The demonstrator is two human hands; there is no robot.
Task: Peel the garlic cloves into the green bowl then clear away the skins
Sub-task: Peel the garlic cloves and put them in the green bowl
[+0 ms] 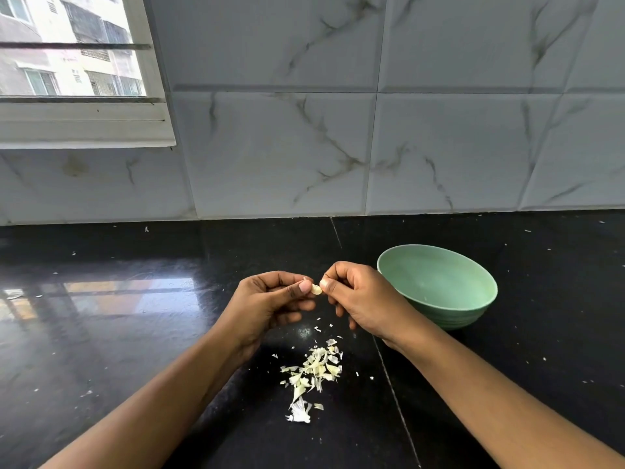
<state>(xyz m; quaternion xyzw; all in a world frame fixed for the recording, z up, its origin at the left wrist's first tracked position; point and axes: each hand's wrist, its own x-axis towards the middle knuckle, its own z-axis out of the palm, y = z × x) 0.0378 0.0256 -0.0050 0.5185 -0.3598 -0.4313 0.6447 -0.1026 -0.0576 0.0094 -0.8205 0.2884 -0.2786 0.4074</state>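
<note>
Black polished stone forms the countertop (135, 333), backed by a marble-patterned tile wall (338, 130). At the right, a green bowl (439, 286) is set upright, just beside the right hand (358, 299). A garlic clove (316, 290) is pinched between the curled fingers of the left hand (270, 302) and the right. Below the hands, a pile of garlic skins (313, 370) is scattered.

Garlic clove (316, 290) largely behind fingers (306, 286).
</note>
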